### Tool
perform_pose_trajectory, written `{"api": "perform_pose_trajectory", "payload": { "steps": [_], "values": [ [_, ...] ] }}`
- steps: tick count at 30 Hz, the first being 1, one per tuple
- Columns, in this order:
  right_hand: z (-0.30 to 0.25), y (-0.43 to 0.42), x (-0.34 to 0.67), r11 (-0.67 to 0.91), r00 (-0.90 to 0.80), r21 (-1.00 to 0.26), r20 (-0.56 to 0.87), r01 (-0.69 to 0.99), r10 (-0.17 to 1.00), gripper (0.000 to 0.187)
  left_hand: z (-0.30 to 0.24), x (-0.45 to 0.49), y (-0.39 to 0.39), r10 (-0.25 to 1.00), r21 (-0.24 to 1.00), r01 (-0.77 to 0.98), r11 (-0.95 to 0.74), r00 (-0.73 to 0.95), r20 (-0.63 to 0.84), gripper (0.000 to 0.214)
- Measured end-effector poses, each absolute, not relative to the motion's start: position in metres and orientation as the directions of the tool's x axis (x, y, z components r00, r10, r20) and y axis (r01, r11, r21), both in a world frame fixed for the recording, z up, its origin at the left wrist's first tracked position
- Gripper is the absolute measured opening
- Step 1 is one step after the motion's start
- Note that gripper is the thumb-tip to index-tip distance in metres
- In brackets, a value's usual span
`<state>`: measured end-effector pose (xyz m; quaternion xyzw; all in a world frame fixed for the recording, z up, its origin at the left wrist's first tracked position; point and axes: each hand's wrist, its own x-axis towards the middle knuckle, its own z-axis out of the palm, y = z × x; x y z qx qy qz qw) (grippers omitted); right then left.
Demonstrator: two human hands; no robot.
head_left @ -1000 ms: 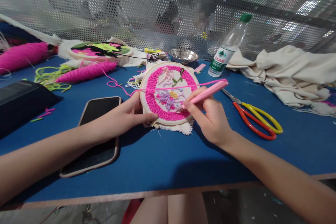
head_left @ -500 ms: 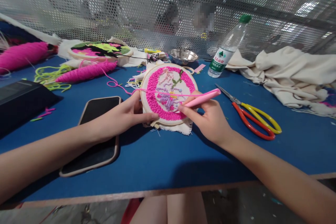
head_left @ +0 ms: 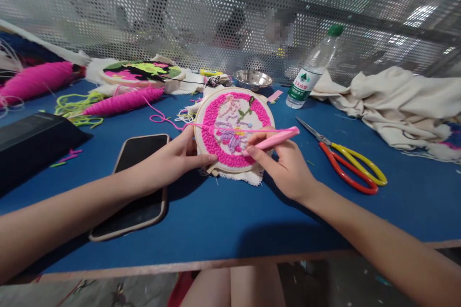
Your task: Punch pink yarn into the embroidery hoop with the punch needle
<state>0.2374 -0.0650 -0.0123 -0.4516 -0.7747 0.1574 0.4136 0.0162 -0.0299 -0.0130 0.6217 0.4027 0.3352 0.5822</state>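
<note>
A round embroidery hoop point(head_left: 233, 127) with a pink yarn ring and a small flower pattern lies on the blue table point(head_left: 223, 216). My left hand point(head_left: 176, 158) grips the hoop's left edge, thumb on its lower rim. My right hand point(head_left: 284, 165) is closed on a pink punch needle point(head_left: 275, 139), whose tip rests on the pink yarn at the hoop's lower right. A pink strand point(head_left: 223, 128) runs from the needle across the hoop to a pink yarn skein point(head_left: 124, 100) at the left.
A phone point(head_left: 139, 182) lies face up under my left forearm. Red and yellow scissors point(head_left: 345, 158) lie to the right, with a water bottle point(head_left: 311, 67), a metal bowl point(head_left: 252, 78) and cream cloth point(head_left: 399, 100) behind. A black box point(head_left: 32, 139), more yarn and a second hoop point(head_left: 140, 72) lie left.
My right hand has lowered the punch needle to a flatter angle and moved it slightly left along the pink ring. My left hand stays on the hoop.
</note>
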Motion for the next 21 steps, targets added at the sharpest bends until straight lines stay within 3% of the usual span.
{"api": "perform_pose_trajectory", "payload": {
  "steps": [5,21],
  "values": [
    [-0.0089,-0.0695,0.2373,0.561,-0.224,-0.584,0.549,0.587,0.806,0.022,-0.0131,0.0161,-0.0309,0.92,0.978,0.203,-0.044,0.389,-0.039,0.033],
    [-0.0104,-0.0719,0.2408,0.547,-0.183,-0.564,0.573,0.619,0.798,0.024,-0.0132,0.0145,-0.0309,0.904,0.989,0.147,-0.004,0.423,-0.059,0.038]
  ]
}}
